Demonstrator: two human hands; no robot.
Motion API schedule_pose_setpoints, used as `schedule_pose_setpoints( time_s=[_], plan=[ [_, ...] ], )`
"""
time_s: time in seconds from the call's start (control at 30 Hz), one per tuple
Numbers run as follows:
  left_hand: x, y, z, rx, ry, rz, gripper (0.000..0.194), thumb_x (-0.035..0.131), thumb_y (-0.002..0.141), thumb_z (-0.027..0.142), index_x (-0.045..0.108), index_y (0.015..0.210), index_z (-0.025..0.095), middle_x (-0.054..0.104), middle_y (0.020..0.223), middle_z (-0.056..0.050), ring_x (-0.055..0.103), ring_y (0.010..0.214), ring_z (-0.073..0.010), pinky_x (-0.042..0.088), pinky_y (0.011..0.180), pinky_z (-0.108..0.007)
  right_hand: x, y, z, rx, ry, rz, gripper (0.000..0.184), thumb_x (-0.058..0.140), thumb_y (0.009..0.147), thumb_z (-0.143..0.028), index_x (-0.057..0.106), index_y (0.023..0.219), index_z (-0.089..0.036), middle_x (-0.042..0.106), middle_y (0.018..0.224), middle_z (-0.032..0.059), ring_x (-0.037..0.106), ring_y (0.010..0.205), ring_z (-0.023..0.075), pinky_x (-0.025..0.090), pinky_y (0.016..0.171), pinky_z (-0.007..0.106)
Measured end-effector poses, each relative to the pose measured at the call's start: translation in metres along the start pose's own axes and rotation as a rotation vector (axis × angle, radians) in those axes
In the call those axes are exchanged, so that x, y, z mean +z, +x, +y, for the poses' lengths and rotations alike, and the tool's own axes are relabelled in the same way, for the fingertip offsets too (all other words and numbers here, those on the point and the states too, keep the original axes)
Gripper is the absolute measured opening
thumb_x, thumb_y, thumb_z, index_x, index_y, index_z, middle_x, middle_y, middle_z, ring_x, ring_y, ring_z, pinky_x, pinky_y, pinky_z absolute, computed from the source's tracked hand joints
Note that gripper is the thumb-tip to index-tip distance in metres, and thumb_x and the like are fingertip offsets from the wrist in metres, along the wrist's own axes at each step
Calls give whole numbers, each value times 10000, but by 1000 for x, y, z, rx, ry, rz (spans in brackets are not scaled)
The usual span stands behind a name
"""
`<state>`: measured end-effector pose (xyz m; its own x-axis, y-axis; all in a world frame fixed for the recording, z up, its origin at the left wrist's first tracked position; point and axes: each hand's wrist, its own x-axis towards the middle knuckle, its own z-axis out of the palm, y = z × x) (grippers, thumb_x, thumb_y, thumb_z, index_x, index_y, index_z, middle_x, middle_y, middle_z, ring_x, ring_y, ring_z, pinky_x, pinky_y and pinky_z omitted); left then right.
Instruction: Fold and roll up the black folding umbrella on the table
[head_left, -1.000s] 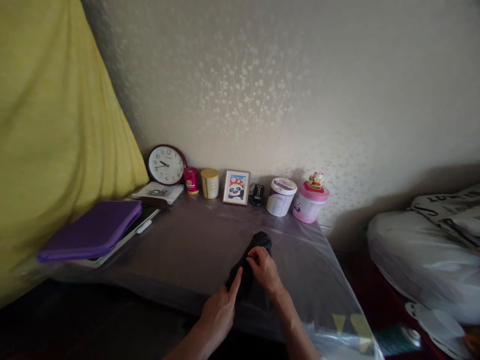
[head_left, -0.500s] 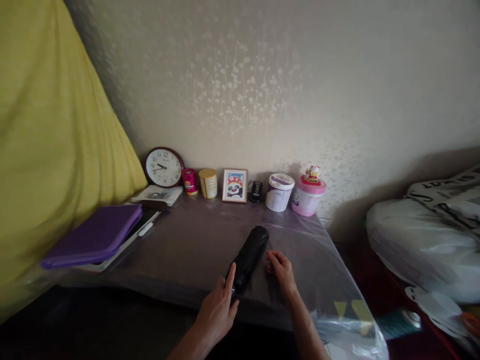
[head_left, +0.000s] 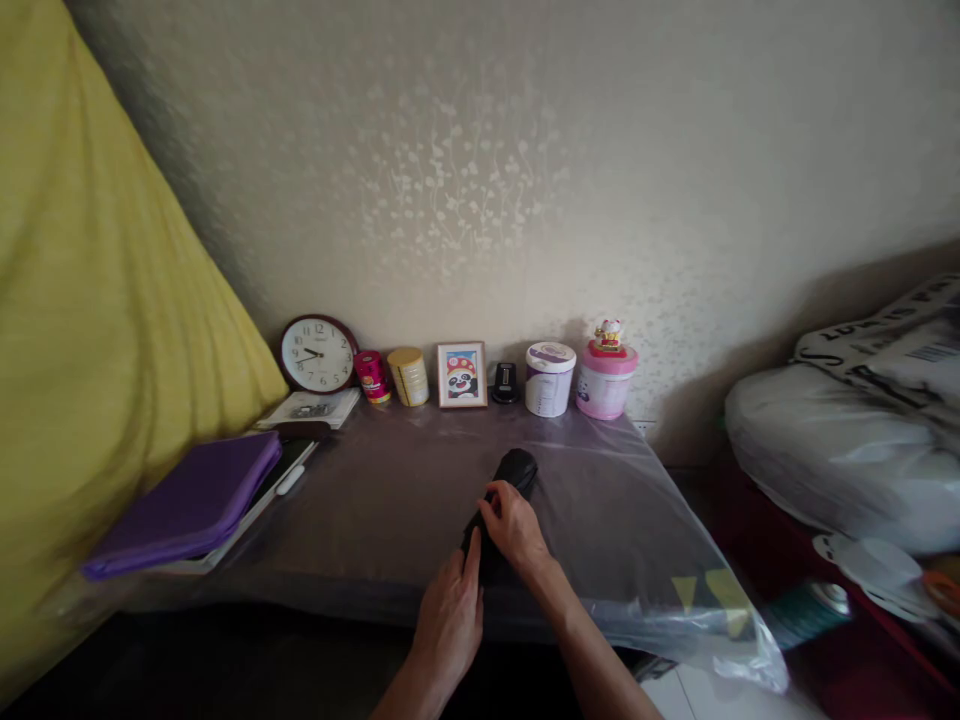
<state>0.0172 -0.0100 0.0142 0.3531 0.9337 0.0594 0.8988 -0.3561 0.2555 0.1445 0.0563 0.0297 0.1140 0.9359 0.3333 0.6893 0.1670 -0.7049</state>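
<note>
A black folded umbrella [head_left: 519,468] lies slantwise over the front part of the table, its rounded far end pointing away to the right. My left hand [head_left: 450,612] is closed round its near end, with the index finger stretched along it. Across the umbrella's middle, my right hand [head_left: 512,522] has its thumb and fingers pinched together on the fabric. Both hands cover much of the umbrella, so its handle and any strap are hidden.
Along the wall stand a clock [head_left: 318,354], a pink can [head_left: 372,377], a yellow can [head_left: 409,376], a picture frame [head_left: 462,375], a white-purple tub [head_left: 550,380] and a pink tub [head_left: 604,385]. A purple folder [head_left: 187,500] lies left; a plastic-covered table [head_left: 375,500] spans the middle.
My right hand has moved left from beside the umbrella onto its middle and pinches there. My left hand keeps hold of the near end. The view has shifted slightly.
</note>
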Motion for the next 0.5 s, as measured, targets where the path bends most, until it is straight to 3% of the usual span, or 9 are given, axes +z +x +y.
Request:
schedule_pose_setpoints(
  time_s=[0.2, 0.33, 0.5],
  plan=[
    [4, -1, -1, 21, -7, 36, 623, 325, 776, 45, 164, 1371, 134, 542, 1069, -103, 529, 964, -181, 420, 847, -297, 11, 2, -11, 16, -402, -56, 170, 516, 772, -290, 521, 900, -178, 600, 858, 76, 604, 737, 188, 436, 627, 270],
    [9, 0, -3, 27, -38, 58, 602, 313, 794, 65, 155, 1371, 136, 536, 1087, -106, 531, 979, -175, 416, 861, -293, 13, 3, -12, 25, -463, -63, 82, 459, 799, -215, 519, 842, -178, 599, 839, 78, 610, 681, 170, 424, 579, 251],
    [11, 1, -2, 17, -74, 40, 625, 316, 802, 79, 90, 1381, 142, 452, 1223, -136, 535, 1013, -173, 440, 819, -264, 13, 4, -12, 51, -410, -27, 148, 394, 786, -130, 527, 840, -169, 610, 810, 80, 602, 648, 164, 409, 559, 247]
  ],
)
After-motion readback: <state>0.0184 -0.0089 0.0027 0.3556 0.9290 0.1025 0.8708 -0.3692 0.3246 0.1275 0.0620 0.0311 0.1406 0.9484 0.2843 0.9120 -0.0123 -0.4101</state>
